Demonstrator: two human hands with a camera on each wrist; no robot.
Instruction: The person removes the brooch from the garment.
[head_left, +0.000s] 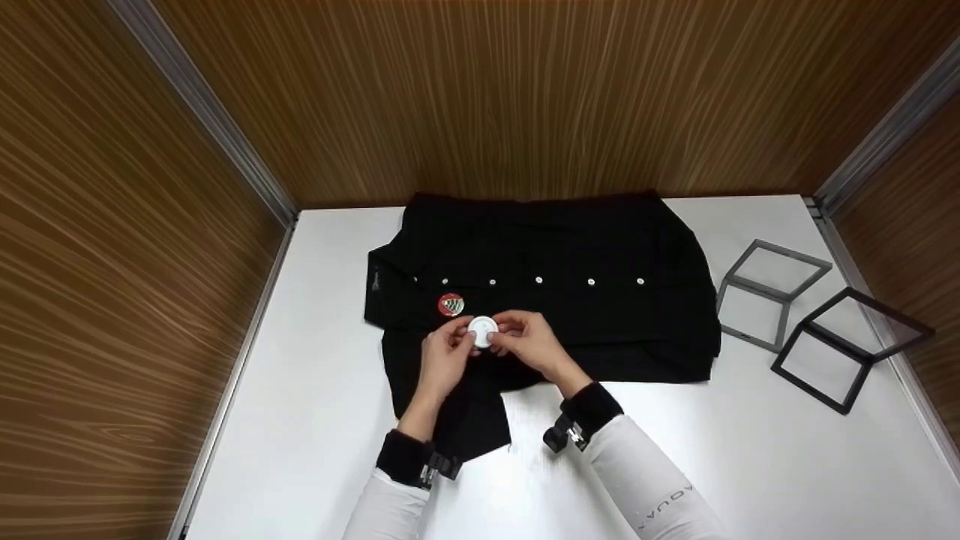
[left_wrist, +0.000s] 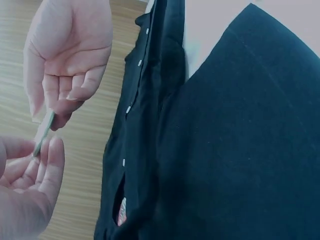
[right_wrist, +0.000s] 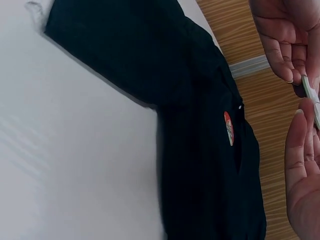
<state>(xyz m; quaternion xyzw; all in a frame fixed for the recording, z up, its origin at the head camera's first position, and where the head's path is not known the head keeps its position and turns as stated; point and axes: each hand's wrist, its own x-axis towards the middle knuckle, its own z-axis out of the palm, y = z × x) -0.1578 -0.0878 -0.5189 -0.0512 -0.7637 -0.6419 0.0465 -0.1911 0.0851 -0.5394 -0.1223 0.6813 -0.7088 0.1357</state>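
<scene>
A small round white disc is pinched between both hands, its flat white face toward the head camera. My left hand grips its left edge with thumb and fingers, and my right hand pinches its right edge. Both wrist views show the disc nearly edge-on, thin with a greenish rim. The hands are above a black button-up shirt that lies with its collar to the left. On the shirt near the collar is a round red badge with a tree-like picture.
Two hinged double frames, one grey and one black, stand partly unfolded on the right of the white table. Wood-grain panels rise at the back and both sides. A short black sleeve lies toward the front.
</scene>
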